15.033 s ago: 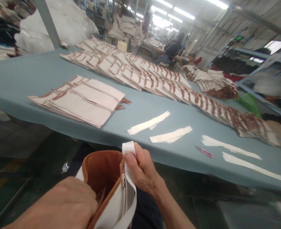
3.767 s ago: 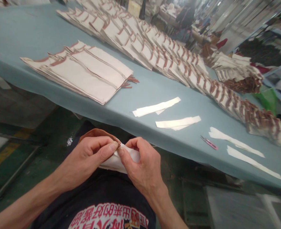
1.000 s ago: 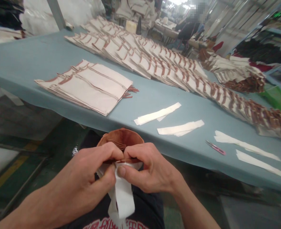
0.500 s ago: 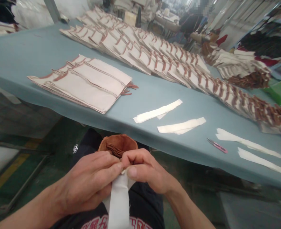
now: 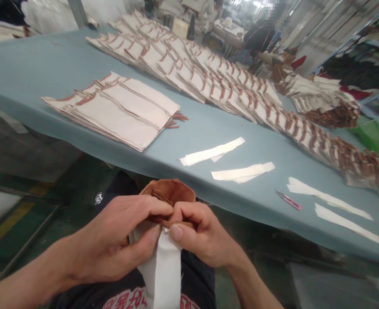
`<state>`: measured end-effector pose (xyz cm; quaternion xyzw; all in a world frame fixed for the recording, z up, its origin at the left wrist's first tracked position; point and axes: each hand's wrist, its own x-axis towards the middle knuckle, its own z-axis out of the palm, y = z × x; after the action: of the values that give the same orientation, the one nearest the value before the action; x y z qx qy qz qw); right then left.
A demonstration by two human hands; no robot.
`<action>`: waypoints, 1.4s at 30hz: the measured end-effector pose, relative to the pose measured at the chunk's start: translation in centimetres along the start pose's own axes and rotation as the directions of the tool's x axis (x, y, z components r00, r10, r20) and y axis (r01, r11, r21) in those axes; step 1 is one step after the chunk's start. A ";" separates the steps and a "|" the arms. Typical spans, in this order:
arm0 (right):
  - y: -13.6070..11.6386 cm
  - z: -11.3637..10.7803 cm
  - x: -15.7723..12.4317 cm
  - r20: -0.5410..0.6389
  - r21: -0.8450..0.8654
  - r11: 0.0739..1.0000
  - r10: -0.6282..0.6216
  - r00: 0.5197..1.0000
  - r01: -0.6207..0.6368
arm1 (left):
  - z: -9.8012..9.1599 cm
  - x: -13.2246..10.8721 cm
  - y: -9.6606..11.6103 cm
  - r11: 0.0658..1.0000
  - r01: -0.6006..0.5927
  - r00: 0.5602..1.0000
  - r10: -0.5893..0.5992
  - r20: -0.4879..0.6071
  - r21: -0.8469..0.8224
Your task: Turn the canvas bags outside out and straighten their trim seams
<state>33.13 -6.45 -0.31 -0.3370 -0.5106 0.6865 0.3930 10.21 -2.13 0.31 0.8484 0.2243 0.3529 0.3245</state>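
Both my hands work over my lap, below the table's near edge. My left hand (image 5: pixel 118 240) and my right hand (image 5: pixel 198 234) pinch the brown-trimmed top of a cream cloth bag (image 5: pixel 170 195), fingertips nearly touching. A white strip (image 5: pixel 166 274) hangs down from between my thumbs. The bag's brown rim bulges up behind my fingers; its body is mostly hidden by my hands.
A blue-grey table (image 5: pixel 31 73) carries a stack of flat cream bags (image 5: pixel 118 111), long overlapping rows of bags (image 5: pixel 228 86), several loose white strips (image 5: pixel 213 152) and small pink snips (image 5: pixel 288 200). Another person (image 5: pixel 260 34) sits far behind. Shelving stands at right.
My hands and the bag have stayed in my lap, with the grip shifting slightly; the brown rim shows a little more than half a second ago. The view has tilted a bit.
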 end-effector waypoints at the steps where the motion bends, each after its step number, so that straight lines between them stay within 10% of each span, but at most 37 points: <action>1: -0.3 0.0 -0.1 -0.005 -0.073 0.996 -0.050 0.999 0.049 | -0.5 0.3 0.4 0.999 0.042 0.998 -0.041 0.051 -0.006; 14: -1.9 0.2 0.0 0.048 -0.679 0.664 -0.385 0.922 0.313 | -3.3 2.5 1.8 0.994 0.106 0.925 -0.094 0.367 -0.014; 20: -2.1 0.5 0.3 0.040 -0.756 0.580 -0.422 0.906 0.303 | -2.8 1.8 1.2 0.994 -0.037 0.931 -0.004 0.366 0.105; 26: -3.2 0.9 -0.5 0.043 -0.861 0.444 -0.419 0.907 0.246 | -1.7 2.1 1.2 0.982 0.184 0.949 -0.168 0.268 -0.037; 29: -3.2 1.2 -0.6 0.012 -0.788 0.560 -0.400 0.916 0.255 | -0.7 1.8 1.0 0.901 0.329 0.929 -0.254 0.268 -0.285; 35: -1.4 2.1 -0.2 -0.178 -0.266 0.961 -0.122 0.976 0.071 | 2.0 0.0 1.2 0.370 0.622 0.760 -0.499 0.417 -0.690; 42: -1.4 1.5 -1.0 -0.186 -0.316 0.948 -0.090 0.978 0.027 | 1.3 0.3 0.4 0.604 0.567 0.822 -0.453 0.344 -0.560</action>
<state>32.58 -7.69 1.51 -0.4461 -0.5807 0.5484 0.4038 11.41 -2.74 -0.03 0.6113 0.2954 0.2272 0.6982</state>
